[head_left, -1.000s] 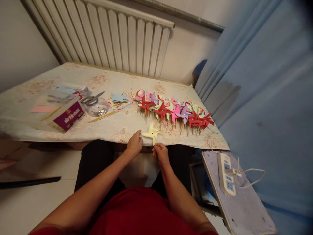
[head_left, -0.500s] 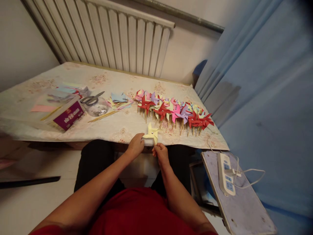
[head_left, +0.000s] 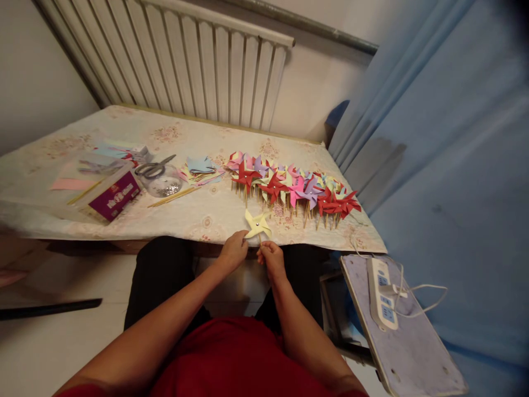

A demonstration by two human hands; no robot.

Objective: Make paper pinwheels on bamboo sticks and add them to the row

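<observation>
A pale yellow paper pinwheel (head_left: 257, 225) with a shiny pin at its centre is held upright near the front edge of the bed-like table. Its thin wooden stick is pinched low down by my right hand (head_left: 271, 258). My left hand (head_left: 233, 251) is closed at the lower left blade, its fingertips on the paper. Beyond the pinwheel stands a dense group of finished pinwheels (head_left: 295, 187) on sticks, in red, pink, purple and yellow.
To the left lie scissors (head_left: 155, 167) over a clear bowl (head_left: 165, 187) of small metal pins, loose sticks (head_left: 173, 197), cut paper pieces (head_left: 201, 165) and a purple-labelled box (head_left: 115, 196). A power strip (head_left: 382, 295) rests on a stool (head_left: 417, 353) at right, beside a blue curtain (head_left: 450, 193).
The yellow pinwheel's blades have turned slightly counterclockwise. My left hand has shifted a little right and down with the left blade. My right hand keeps its place on the stick.
</observation>
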